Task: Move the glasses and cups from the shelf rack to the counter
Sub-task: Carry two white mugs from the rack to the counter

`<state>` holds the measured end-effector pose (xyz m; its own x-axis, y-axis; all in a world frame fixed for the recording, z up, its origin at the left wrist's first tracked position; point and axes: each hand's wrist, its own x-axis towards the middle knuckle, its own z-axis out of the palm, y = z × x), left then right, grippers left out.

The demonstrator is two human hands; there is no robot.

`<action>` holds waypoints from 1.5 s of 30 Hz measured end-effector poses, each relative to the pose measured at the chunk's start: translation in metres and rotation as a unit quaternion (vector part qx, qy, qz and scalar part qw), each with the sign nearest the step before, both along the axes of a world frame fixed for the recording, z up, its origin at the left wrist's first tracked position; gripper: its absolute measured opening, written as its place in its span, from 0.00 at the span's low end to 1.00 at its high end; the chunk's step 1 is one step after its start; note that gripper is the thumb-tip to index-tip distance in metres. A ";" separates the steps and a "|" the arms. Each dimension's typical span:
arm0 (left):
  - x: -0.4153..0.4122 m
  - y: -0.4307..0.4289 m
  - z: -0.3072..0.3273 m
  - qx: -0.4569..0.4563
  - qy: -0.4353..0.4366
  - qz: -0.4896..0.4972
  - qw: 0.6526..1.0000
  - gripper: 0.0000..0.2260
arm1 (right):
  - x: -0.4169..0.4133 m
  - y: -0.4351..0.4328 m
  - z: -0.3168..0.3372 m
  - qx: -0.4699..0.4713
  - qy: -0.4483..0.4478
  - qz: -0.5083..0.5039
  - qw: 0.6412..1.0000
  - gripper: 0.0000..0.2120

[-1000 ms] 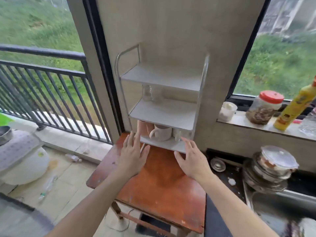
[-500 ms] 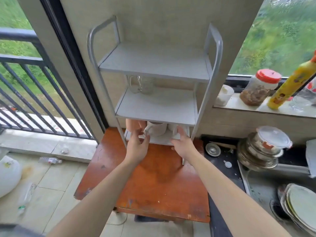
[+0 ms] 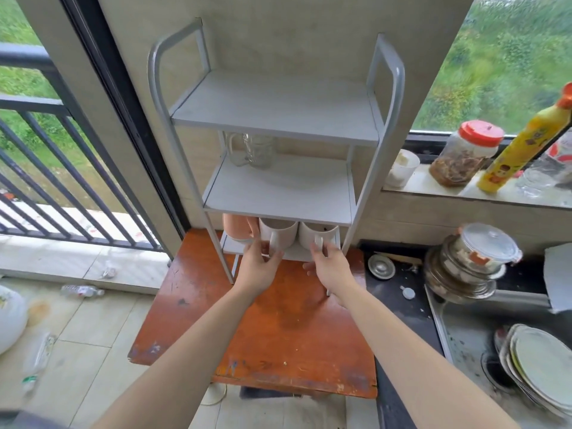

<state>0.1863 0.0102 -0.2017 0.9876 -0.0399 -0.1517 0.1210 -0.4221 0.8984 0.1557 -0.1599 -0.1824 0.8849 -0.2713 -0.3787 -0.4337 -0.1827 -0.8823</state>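
Now the left hand (image 3: pixel 259 269) grips one plain white mug (image 3: pixel 280 235), the right hand (image 3: pixel 331 269) its twin (image 3: pixel 318 235).

The shelf rack (image 3: pixel 278 109) stands on the counter (image 3: pixel 294 335). Bottom shelf: pink cup (image 3: pixel 236 227), left white mug (image 3: pixel 280 233), right white mug (image 3: pixel 312 235). Middle shelf: glass mug (image 3: pixel 255 151).
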 end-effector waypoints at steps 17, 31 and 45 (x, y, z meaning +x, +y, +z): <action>-0.067 -0.004 -0.013 -0.124 0.007 0.129 0.984 0.21 | -0.049 0.000 -0.010 0.138 0.021 0.016 0.990 0.08; -0.177 -0.075 -0.015 -0.108 0.003 0.094 0.990 0.22 | -0.192 -0.069 -0.015 0.095 -0.044 -0.094 0.990 0.16; -0.459 -0.408 0.035 -0.149 0.035 -0.270 0.951 0.17 | -0.579 -0.326 0.021 0.033 -0.119 -0.448 0.886 0.18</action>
<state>-0.2732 -0.3981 -0.1667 0.7996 -0.5888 -0.1182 0.0224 -0.1674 0.9856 -0.4230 -0.4855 -0.1616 0.3834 -0.8885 -0.2523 -0.1797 0.1962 -0.9639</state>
